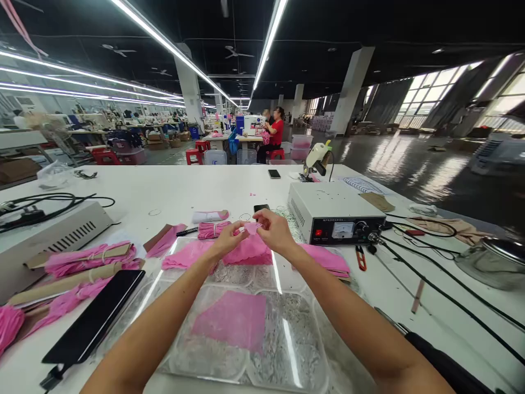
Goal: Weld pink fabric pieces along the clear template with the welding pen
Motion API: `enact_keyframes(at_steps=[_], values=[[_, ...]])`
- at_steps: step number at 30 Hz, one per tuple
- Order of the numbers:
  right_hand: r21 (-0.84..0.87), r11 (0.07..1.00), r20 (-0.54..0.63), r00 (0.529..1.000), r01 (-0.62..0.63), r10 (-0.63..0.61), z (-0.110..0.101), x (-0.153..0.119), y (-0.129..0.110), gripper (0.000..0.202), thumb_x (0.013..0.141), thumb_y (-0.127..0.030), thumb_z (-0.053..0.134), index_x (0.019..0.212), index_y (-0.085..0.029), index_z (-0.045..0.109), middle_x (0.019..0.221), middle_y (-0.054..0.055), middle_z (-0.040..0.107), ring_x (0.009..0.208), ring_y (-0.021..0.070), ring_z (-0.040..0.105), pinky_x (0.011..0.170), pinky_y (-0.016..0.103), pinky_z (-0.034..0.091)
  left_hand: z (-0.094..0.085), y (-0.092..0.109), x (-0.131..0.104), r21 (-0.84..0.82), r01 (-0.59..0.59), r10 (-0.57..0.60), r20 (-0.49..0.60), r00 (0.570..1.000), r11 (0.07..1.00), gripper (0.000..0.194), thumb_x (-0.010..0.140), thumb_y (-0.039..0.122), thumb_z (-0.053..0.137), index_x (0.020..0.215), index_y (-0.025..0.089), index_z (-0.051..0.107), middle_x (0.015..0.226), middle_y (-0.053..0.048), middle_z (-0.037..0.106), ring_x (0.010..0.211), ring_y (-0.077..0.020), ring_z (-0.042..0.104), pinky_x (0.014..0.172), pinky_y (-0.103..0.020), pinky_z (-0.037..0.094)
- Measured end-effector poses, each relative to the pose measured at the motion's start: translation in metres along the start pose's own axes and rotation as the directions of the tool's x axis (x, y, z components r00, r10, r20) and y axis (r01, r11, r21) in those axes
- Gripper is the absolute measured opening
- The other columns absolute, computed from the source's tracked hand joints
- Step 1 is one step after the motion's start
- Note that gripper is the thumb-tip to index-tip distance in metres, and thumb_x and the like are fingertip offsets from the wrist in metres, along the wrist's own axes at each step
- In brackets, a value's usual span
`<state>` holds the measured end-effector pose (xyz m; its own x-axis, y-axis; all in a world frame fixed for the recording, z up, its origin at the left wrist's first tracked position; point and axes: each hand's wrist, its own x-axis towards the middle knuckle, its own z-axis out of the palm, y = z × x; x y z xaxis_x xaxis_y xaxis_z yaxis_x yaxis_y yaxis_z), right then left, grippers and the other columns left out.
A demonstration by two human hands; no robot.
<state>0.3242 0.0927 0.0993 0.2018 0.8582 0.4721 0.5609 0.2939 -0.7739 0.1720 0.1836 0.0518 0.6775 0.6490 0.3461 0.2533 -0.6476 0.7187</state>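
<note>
My left hand [228,238] and my right hand [275,231] are raised over the middle of the table, close together. Between their pinched fingertips is a small piece of pink fabric [252,227]. Just beneath them lies a heap of pink fabric [248,253], with another pink pile [328,261] to the right. A bundle of pink cord [213,230] is just beyond my left hand. Nearer to me, a flat pink fabric piece [235,323] shows in a clear plastic tray or lid [213,368]; whether it lies on or under the plastic I cannot tell.
A grey power unit [336,213] with a dial stands right, near orange-handled snips [361,258] and black cables. On the left are a black phone-like slab [98,312], tied pink bundles [92,258] and another grey box [53,235]. People sit at machines beyond the table.
</note>
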Motion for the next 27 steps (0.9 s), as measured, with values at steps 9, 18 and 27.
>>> enact_keyframes(at_steps=[9,18,27], values=[[0.070,0.952,-0.139,0.942,-0.297,0.305,-0.062,-0.109,-0.001,0.015,0.071,-0.030,0.048,0.075,-0.019,0.058,0.055,-0.003,0.056,0.047,0.0112,0.052,0.048,0.023,0.040,0.034,0.042,0.009,-0.003,-0.086,0.083,0.318,0.944,0.996,0.035,0.094,0.043,0.045,0.086,0.015,0.064,0.076,-0.002,0.063,0.064,-0.0139,0.058,0.057,-0.024,0.045],[-0.282,0.804,-0.214,0.851,-0.524,0.480,-0.096,-0.242,0.046,0.038,0.078,-0.042,0.050,0.048,-0.020,0.041,0.044,-0.004,0.040,0.044,0.0097,0.035,0.045,0.024,0.026,0.110,0.080,-0.068,0.158,-0.455,0.317,0.523,0.791,0.876,0.015,0.092,0.024,0.053,0.099,0.020,0.065,0.117,-0.009,0.062,0.107,-0.0233,0.060,0.097,-0.039,0.045],[-0.346,0.810,-0.254,0.878,-0.473,0.405,-0.121,-0.256,0.039,0.021,0.083,-0.039,0.055,0.076,-0.021,0.062,0.057,-0.002,0.059,0.048,0.0123,0.055,0.047,0.024,0.044,0.041,0.055,-0.126,0.358,-0.547,0.377,0.445,0.812,0.757,0.033,0.100,0.025,0.040,0.129,0.023,0.056,0.140,-0.008,0.052,0.131,-0.0226,0.047,0.112,-0.042,0.037]])
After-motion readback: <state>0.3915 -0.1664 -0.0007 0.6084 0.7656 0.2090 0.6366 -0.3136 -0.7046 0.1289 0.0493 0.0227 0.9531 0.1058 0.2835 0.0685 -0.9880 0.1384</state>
